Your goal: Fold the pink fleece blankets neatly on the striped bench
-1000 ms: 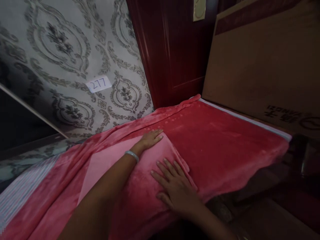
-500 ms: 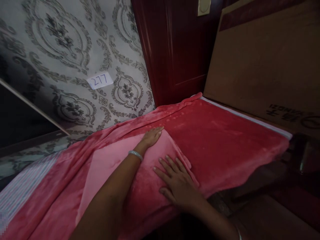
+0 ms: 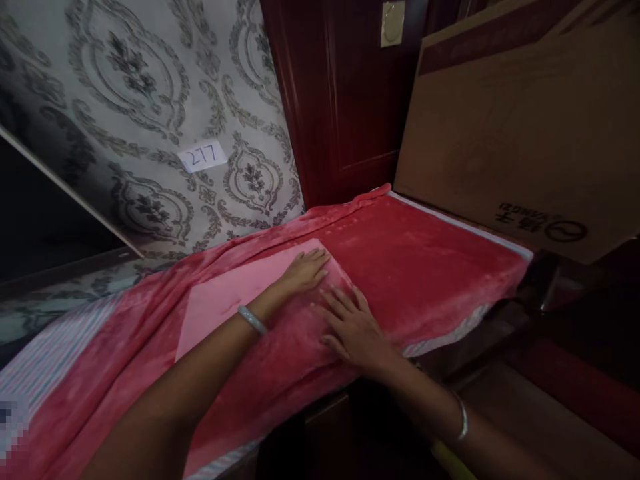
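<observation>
A red plush blanket (image 3: 425, 253) is spread over a bed, with one part folded back so that its lighter pink underside (image 3: 235, 293) shows. My left hand (image 3: 306, 270) lies flat with fingers apart on the far corner of that folded flap; a pale bracelet (image 3: 251, 319) sits on its wrist. My right hand (image 3: 353, 327) presses palm down on the red plush just beside the flap's edge, close to the left hand. Neither hand holds anything.
Patterned wallpaper (image 3: 150, 100) with a paper label reading 277 (image 3: 203, 156) rises behind the bed. A dark red wooden door (image 3: 345, 100) stands at the far end. A large cardboard box (image 3: 515, 133) leans at the right. A striped sheet (image 3: 40, 360) shows at the left.
Both hands have slid a little farther along the blanket and drawn closer together. The view has shifted, so the bed's near edge and white trim now show.
</observation>
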`<state>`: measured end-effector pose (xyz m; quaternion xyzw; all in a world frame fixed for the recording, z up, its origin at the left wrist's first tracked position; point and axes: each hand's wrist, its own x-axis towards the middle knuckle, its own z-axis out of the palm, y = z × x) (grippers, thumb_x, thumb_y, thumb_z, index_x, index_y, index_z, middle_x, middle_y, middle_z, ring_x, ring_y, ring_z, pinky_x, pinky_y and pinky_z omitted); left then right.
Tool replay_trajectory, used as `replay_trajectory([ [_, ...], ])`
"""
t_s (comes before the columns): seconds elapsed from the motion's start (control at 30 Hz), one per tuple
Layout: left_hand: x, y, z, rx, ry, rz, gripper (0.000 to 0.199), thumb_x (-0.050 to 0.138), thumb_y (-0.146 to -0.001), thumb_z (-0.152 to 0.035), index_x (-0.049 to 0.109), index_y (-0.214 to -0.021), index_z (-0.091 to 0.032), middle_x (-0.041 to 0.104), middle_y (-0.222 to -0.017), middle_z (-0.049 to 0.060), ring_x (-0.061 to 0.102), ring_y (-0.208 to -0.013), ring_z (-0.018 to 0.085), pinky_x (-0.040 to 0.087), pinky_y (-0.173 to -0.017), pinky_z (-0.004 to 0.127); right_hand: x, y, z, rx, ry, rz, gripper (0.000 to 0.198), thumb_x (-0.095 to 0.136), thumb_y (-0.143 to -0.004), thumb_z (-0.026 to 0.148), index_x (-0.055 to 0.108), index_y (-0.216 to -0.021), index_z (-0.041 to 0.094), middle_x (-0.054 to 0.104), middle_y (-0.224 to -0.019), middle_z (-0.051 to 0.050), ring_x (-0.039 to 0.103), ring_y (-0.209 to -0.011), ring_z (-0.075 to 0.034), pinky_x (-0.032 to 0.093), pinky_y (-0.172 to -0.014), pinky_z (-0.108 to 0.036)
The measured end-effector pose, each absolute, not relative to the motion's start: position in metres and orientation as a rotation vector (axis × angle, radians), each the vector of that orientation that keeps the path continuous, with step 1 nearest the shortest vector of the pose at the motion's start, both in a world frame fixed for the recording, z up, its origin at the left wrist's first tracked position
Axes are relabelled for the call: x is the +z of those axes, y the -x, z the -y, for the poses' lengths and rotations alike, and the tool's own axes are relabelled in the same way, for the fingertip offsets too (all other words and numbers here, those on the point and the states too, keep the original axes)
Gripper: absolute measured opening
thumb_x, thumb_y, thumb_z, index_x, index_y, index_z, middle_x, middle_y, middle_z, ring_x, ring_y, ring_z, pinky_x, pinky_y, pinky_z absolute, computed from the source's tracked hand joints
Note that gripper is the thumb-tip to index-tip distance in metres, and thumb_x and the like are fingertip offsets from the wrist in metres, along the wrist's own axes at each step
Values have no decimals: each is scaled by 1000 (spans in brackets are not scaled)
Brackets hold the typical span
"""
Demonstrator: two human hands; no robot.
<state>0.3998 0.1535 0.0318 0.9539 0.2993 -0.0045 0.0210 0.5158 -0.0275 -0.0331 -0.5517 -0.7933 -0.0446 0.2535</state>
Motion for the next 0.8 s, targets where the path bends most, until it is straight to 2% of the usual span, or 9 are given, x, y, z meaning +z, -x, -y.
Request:
replay_trajectory([
  [0.13, 15, -406, -148, -121, -2910, -984, 66, 36, -102, -48, 24, -162, -22, 19, -171, 12, 15, -158, 28, 14, -126, 60, -54, -523, 27, -199, 1530, 2127, 59, 62, -97, 46, 49, -153, 30, 40, -162, -9, 25, -152, -35, 18, -122, -64],
  [0.33, 9, -428, -174, -72, -2854, -1156, 77, 31, -100, -64, 24, -162, -20, 16, -171, 15, 9, -159, 32, 8, -124, 66, -66, -524, 28, -219, 1525, 2114, 65, 63, -95, 46, 44, -156, 33, 36, -164, -6, 17, -155, -34, 13, -123, -62],
  [0.47, 8, -433, -206, -84, -2818, -1116, 72, 29, -101, -62, 29, -161, -22, 19, -170, 12, 14, -158, 28, 10, -127, 56, -66, -522, 30, -212, 1545, 2102, 67, 66, -93, 45, 44, -156, 32, 35, -165, -7, 15, -155, -35, 13, -123, -63],
  [0.6, 4, -434, -232, -31, -2750, -1104, 69, 24, -103, -56, 35, -158, -16, 28, -168, 12, 22, -157, 23, 17, -128, 42, -67, -521, 31, -190, 1544, 2106, 69, 66, -93, 46, 42, -156, 34, 35, -165, -6, 17, -155, -34, 15, -123, -62],
  [0.8, 0, -435, -244, 18, -2728, -1092, 64, 20, -105, -45, 38, -157, -12, 36, -165, 8, 29, -154, 16, 19, -126, 30, -68, -521, 32, -199, 1543, 2088, 69, 66, -93, 44, 42, -157, 33, 34, -165, -6, 18, -154, -34, 15, -123, -62],
])
